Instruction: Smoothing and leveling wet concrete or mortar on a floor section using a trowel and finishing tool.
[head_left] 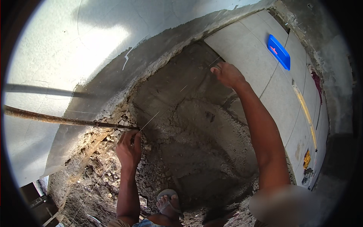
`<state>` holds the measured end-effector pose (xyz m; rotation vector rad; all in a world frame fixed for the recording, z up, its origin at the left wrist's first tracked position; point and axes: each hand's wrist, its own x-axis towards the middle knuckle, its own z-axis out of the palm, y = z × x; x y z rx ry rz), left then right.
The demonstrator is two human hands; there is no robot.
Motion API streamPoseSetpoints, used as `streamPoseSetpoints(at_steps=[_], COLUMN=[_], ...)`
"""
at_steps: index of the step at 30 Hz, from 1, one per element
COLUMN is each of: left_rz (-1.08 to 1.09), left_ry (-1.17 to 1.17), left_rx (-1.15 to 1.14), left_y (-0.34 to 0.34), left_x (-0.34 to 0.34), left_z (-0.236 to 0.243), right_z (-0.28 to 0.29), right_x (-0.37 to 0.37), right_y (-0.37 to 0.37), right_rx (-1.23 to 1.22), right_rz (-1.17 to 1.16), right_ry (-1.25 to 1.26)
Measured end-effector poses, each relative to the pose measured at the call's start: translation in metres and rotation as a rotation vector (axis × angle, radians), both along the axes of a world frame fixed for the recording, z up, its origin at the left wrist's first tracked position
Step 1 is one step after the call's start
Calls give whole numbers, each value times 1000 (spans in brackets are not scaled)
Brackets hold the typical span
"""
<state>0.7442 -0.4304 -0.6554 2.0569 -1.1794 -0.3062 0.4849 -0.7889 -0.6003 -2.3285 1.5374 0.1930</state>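
A thin string runs between my hands, low over dark wet mortar. My left hand pinches it just beside the lower end of a rusty metal rod. Farther off and to the right, my right hand has its fingers closed on the string's other part, close to the edge of the laid pale tiles. Parts of the string are too faint to follow across the mortar.
On the tiles lie a blue tray with a small red piece in it, a long yellowish strip and an orange item. A partly plastered wall borders the left. Rubble surrounds my sandalled foot.
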Motion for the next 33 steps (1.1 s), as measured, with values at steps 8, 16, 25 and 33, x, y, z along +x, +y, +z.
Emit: streamPoseSetpoints(at_steps=[8,16,25,33], left_rz=[2,6,-4,-19], left_ry=[12,7,9,-3], left_rx=[27,4,47,2], left_y=[-1,0,2,1], left_x=[2,2,4,3], left_z=[-1,-2,-4,-4], right_z=[2,11,8,17], right_x=[-4,-2,-8,-9], right_y=[-9,-7,-13,-15], right_rx=[22,50,66,249], right_rz=[7,-16,-103,-248], right_ry=[-45,-45,-69,-266])
